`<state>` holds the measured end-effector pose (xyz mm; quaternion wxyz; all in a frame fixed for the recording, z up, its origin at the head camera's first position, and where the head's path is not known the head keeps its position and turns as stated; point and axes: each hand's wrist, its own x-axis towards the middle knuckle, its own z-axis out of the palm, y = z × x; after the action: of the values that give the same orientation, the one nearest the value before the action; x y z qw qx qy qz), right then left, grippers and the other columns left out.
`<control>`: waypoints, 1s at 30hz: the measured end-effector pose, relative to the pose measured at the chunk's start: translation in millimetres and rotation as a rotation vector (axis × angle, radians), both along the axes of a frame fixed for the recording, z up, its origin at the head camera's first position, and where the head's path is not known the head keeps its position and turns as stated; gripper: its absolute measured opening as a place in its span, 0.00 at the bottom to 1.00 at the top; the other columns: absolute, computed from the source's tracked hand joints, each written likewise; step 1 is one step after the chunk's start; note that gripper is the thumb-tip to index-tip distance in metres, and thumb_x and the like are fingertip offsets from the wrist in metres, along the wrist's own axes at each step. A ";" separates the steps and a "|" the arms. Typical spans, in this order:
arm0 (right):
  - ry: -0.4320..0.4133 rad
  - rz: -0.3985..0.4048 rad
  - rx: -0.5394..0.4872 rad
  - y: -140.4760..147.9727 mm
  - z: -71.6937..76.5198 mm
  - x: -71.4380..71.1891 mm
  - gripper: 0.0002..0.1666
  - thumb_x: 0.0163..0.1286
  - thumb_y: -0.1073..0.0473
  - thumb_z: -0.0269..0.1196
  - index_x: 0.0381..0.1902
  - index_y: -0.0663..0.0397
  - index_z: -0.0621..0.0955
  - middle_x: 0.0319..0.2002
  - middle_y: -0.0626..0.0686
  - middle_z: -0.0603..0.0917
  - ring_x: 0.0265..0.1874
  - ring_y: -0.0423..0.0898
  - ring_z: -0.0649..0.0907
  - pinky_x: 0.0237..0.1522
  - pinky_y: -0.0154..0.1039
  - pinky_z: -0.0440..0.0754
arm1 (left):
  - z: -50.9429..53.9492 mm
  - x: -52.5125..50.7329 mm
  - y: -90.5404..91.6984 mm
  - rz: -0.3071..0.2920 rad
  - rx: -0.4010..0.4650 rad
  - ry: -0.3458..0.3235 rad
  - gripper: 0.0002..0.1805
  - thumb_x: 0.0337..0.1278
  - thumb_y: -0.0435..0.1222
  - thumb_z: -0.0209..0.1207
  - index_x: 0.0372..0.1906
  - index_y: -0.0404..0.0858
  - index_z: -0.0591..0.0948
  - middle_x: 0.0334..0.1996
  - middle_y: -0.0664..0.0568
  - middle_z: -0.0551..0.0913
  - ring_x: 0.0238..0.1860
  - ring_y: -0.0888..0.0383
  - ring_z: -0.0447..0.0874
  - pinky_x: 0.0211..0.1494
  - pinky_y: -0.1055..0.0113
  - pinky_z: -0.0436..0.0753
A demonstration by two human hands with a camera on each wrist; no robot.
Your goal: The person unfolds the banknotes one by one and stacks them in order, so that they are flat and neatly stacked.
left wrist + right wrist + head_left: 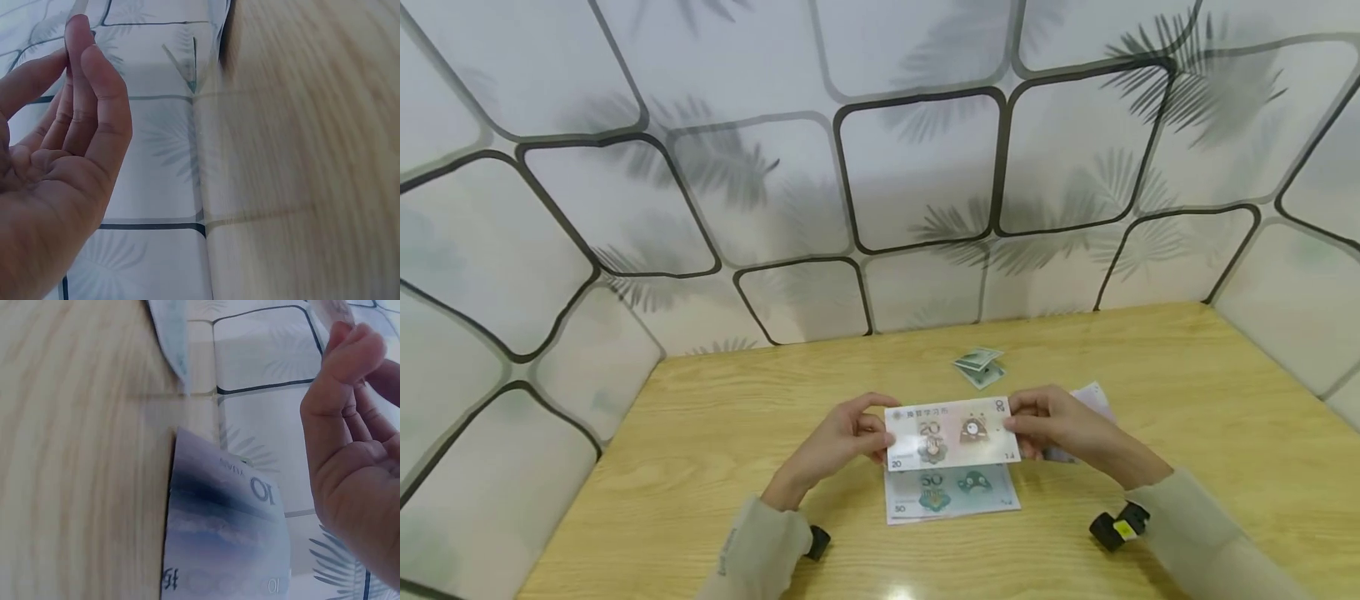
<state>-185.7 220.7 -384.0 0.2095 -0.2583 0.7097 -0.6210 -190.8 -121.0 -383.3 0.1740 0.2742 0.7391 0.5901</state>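
Observation:
A pale play banknote marked 20 (952,432) is stretched flat between both hands. My left hand (854,432) pinches its left edge, and my right hand (1060,427) pinches the right edge. Below and partly behind it, a green-blue banknote marked 50 (952,493) lies on the table, its upper part hidden. In the right wrist view, a bent purple banknote marked 10 (228,515) lies beside the right hand (356,425). The left wrist view shows the left hand (69,137) with its thumb and fingertips together on the note's edge.
A folded green banknote (981,367) stands farther back on the wooden table (737,433). Behind and at both sides rises a patterned, leaf-printed covering (917,175). Dark wrist devices (1120,527) are strapped near the beige sleeves.

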 end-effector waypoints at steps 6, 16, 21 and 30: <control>-0.004 -0.025 0.070 0.7 -1.6 2.4 0.10 0.76 0.66 0.58 0.38 0.72 0.76 0.23 0.49 0.80 0.21 0.38 0.79 0.23 0.30 0.78 | -1.8 2.6 1.1 0.012 -0.056 0.015 0.20 0.70 0.23 0.55 0.64 0.23 0.72 0.35 0.41 0.86 0.31 0.58 0.83 0.40 0.53 0.88; -0.048 -0.038 0.192 -6.6 -7.4 6.4 0.07 0.73 0.67 0.63 0.36 0.70 0.80 0.22 0.53 0.80 0.17 0.38 0.78 0.19 0.31 0.80 | -3.9 12.8 5.8 0.054 -0.196 0.006 0.16 0.67 0.23 0.59 0.57 0.25 0.77 0.27 0.50 0.84 0.26 0.54 0.83 0.34 0.62 0.86; -0.049 -0.030 0.211 -6.9 -5.5 6.1 0.08 0.74 0.67 0.60 0.36 0.70 0.80 0.21 0.53 0.79 0.17 0.38 0.78 0.19 0.31 0.80 | -1.8 12.9 7.5 0.061 -0.221 0.004 0.15 0.67 0.22 0.59 0.56 0.25 0.78 0.27 0.50 0.84 0.26 0.56 0.82 0.33 0.65 0.85; -0.017 0.038 0.219 -6.3 -2.8 4.3 0.08 0.72 0.67 0.62 0.34 0.69 0.78 0.22 0.55 0.83 0.17 0.38 0.81 0.19 0.32 0.82 | 1.3 9.7 11.3 0.048 -0.280 0.020 0.12 0.63 0.21 0.61 0.50 0.25 0.80 0.24 0.50 0.82 0.25 0.56 0.83 0.31 0.67 0.84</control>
<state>-181.5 214.4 -386.8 0.2543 -0.2420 0.7666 -0.5377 -181.0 -109.7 -382.0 0.1889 0.2354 0.8223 0.4825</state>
